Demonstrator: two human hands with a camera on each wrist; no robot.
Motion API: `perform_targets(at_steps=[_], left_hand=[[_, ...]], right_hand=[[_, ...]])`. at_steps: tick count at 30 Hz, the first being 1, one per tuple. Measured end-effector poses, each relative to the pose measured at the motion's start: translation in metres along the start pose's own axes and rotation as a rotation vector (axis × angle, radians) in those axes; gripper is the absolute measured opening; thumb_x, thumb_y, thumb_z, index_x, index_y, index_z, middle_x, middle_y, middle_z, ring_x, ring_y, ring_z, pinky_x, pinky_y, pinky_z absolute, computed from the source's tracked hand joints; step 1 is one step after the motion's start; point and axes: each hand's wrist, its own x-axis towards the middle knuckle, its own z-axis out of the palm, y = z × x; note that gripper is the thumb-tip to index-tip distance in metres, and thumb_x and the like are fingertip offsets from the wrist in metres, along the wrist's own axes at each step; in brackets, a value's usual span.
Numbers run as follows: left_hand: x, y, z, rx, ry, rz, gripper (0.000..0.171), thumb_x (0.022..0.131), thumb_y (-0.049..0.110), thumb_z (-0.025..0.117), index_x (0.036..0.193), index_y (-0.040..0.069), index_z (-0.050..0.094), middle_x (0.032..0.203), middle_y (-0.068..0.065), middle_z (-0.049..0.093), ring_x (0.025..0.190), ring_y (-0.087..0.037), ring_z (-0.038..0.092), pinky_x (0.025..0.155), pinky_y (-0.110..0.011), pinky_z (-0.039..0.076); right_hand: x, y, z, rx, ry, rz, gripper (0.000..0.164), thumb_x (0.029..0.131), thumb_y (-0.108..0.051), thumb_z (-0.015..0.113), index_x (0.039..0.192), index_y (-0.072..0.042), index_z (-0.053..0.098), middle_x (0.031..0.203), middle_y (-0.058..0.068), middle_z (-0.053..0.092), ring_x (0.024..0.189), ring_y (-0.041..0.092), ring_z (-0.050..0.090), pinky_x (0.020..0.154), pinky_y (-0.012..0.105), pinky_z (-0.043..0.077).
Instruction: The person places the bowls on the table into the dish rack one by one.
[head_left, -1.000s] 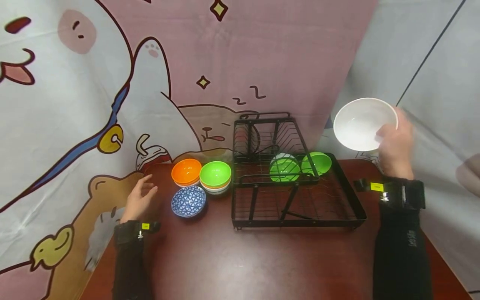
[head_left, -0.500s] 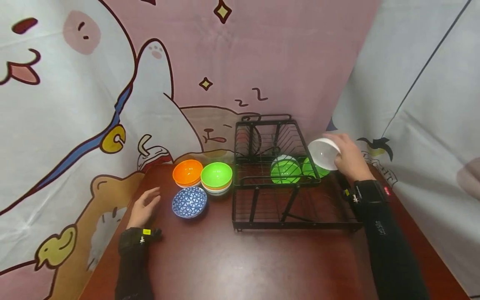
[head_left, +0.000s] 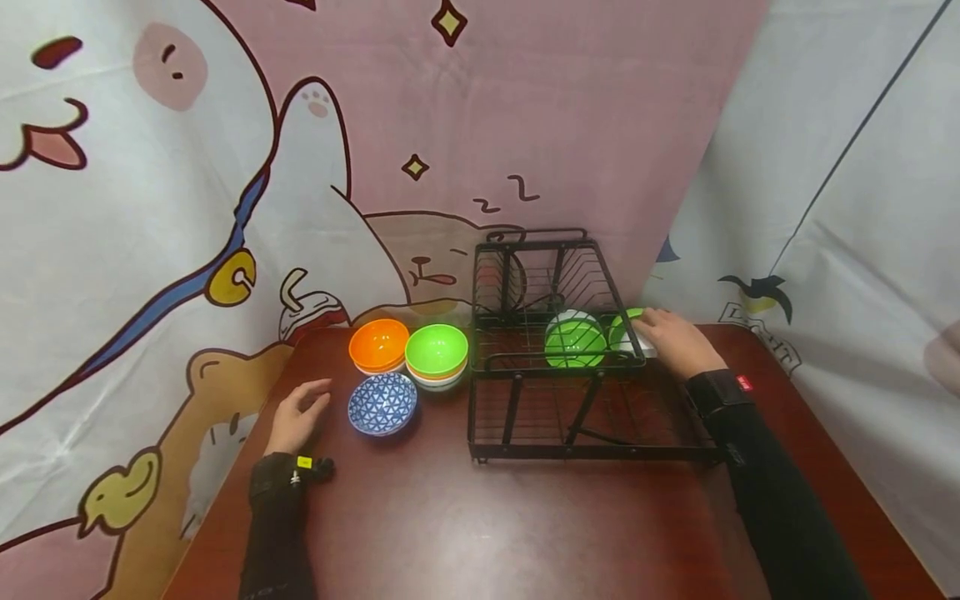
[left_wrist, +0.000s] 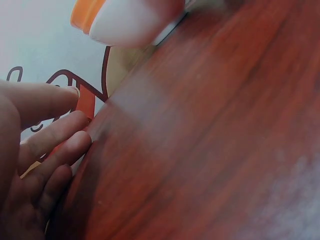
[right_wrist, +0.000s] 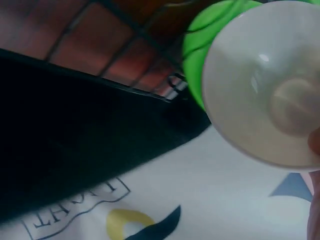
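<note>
In my right hand point(head_left: 681, 346) I grip a white bowl point(right_wrist: 245, 105) by its rim, thumb inside. It overlaps a green bowl point(right_wrist: 196, 55) standing at the back right of the black dish rack point(head_left: 592, 452); in the head view my hand hides most of the white one. Relaxed, with fingers loosely bent, my left hand point(head_left: 295, 419) is low at the table's left side and holds nothing. Nearest to it is a blue-and-white patterned bowl point(head_left: 382, 404). Behind that sit an orange bowl point(head_left: 379, 343) and a green bowl point(head_left: 437, 350), each stacked on others.
The rack's raised upper tier point(head_left: 555, 362) covers its left part. Below its wires another green bowl point(head_left: 576, 346) leans with a white one point(head_left: 572, 317) behind it. A printed cloth point(head_left: 585, 108) hangs behind the reddish-brown table point(head_left: 480, 525).
My right hand has come left and down from the far right, carrying the white bowl to the green bowl in the rack. My left hand has shifted slightly right, still holding nothing.
</note>
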Motion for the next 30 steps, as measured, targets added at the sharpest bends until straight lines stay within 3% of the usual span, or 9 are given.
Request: perform_targets(at_steps=[8, 15, 19, 22, 25, 28, 30], left_hand=[[0.0, 0.001, 0.001, 0.01, 0.007, -0.015, 0.039, 0.106, 0.029, 0.061, 0.141, 0.013, 0.063, 0.139, -0.016, 0.064, 0.12, -0.032, 0.063, 0.089, -0.007, 0.042], [-0.002, 0.005, 0.001, 0.021, -0.003, -0.034, 0.037, 0.106, 0.026, 0.06, 0.141, 0.013, 0.062, 0.141, -0.016, 0.063, 0.122, -0.034, 0.063, 0.094, -0.016, 0.047], [-0.003, 0.004, 0.001, 0.0, -0.007, -0.046, 0.037, 0.106, 0.026, 0.061, 0.141, 0.014, 0.062, 0.141, -0.014, 0.063, 0.122, -0.034, 0.063, 0.09, -0.007, 0.042], [-0.002, 0.001, 0.001, -0.006, -0.004, -0.033, 0.037, 0.106, 0.026, 0.061, 0.141, 0.014, 0.063, 0.14, -0.015, 0.064, 0.121, -0.035, 0.064, 0.088, -0.006, 0.04], [-0.001, 0.001, 0.001, -0.006, -0.009, -0.04, 0.037, 0.106, 0.026, 0.06, 0.141, 0.013, 0.062, 0.14, -0.016, 0.063, 0.122, -0.036, 0.063, 0.099, -0.023, 0.049], [-0.001, 0.002, 0.0, 0.005, -0.013, -0.057, 0.037, 0.106, 0.026, 0.059, 0.142, 0.013, 0.062, 0.141, -0.016, 0.063, 0.124, -0.036, 0.062, 0.105, -0.043, 0.05], [-0.002, 0.003, -0.001, 0.009, -0.012, -0.057, 0.037, 0.107, 0.025, 0.059, 0.142, 0.013, 0.061, 0.141, -0.017, 0.063, 0.124, -0.037, 0.062, 0.105, -0.049, 0.049]], right_hand=[[0.003, 0.004, 0.01, 0.004, -0.014, 0.021, 0.055, 0.079, 0.022, 0.072, 0.126, -0.005, 0.069, 0.118, 0.019, 0.068, 0.109, 0.041, 0.066, 0.094, 0.056, 0.055], [0.003, 0.007, 0.021, 0.0, -0.04, 0.038, 0.054, 0.076, 0.025, 0.072, 0.121, -0.005, 0.072, 0.123, 0.018, 0.069, 0.112, 0.04, 0.069, 0.089, 0.054, 0.058], [0.0, 0.009, 0.024, 0.021, -0.05, 0.063, 0.059, 0.075, 0.025, 0.074, 0.125, -0.005, 0.07, 0.12, 0.016, 0.066, 0.099, 0.036, 0.071, 0.081, 0.049, 0.06], [-0.001, 0.011, 0.022, 0.069, -0.047, 0.107, 0.058, 0.081, 0.022, 0.071, 0.13, -0.007, 0.067, 0.112, 0.011, 0.062, 0.082, 0.027, 0.065, 0.07, 0.042, 0.057], [0.0, 0.01, 0.019, 0.097, -0.029, 0.141, 0.055, 0.084, 0.02, 0.069, 0.13, -0.009, 0.066, 0.105, 0.008, 0.058, 0.076, 0.021, 0.057, 0.065, 0.038, 0.051], [0.001, 0.009, 0.016, 0.107, 0.009, 0.14, 0.053, 0.081, 0.021, 0.07, 0.125, -0.008, 0.068, 0.103, 0.008, 0.059, 0.074, 0.021, 0.056, 0.062, 0.038, 0.05], [0.001, 0.009, 0.016, 0.111, 0.032, 0.134, 0.05, 0.081, 0.02, 0.069, 0.123, -0.007, 0.069, 0.102, 0.009, 0.06, 0.072, 0.021, 0.057, 0.06, 0.038, 0.05]])
